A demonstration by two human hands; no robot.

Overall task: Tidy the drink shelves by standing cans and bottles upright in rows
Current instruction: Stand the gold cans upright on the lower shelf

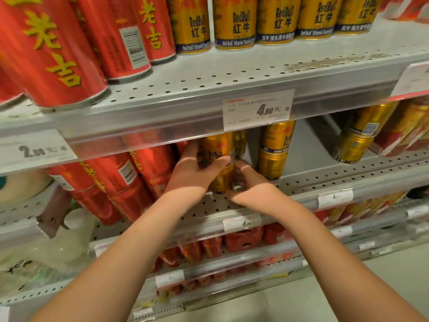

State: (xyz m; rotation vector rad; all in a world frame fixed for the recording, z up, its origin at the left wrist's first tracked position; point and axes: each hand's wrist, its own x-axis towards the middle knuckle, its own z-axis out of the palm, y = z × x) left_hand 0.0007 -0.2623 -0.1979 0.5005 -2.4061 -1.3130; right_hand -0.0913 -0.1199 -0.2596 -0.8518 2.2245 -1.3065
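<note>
On the far left of the middle shelf [301, 182], the red cans [120, 182] lean hard to the left. Their long axes are well off vertical, and each is propped on the next.

Just right of them the left hand [192, 175] reaches in under the price rail. Its grip is closed round the gold can [219, 147], with the thumb across the front of the label and the fingers hidden behind. The can stands on the perforated shelf with its long axis close to upright. It may be two cans, one on the other, but the thumb covers where a seam would show.

The right hand [249, 184] sits at the can's lower right side with its fingers curled in against the base. Its grip is taken up with the same can, low where the left is high. Both hands touch it, so neither is nearer, though the left has the fuller wrap.

To the right, across a small gap, stands a gold stack [275, 149] of two upright cans. My judgement is that the coming move turns on that gap. The held can lies straight ahead of both grips, and it wants squaring up or sliding right to line up with the stack. It should be kept vertical so it does not tip toward the leaning red cans.

Farther right, more gold cans [357, 140] tilt beside red and gold cartons [399, 133], not yet straightened.
</note>
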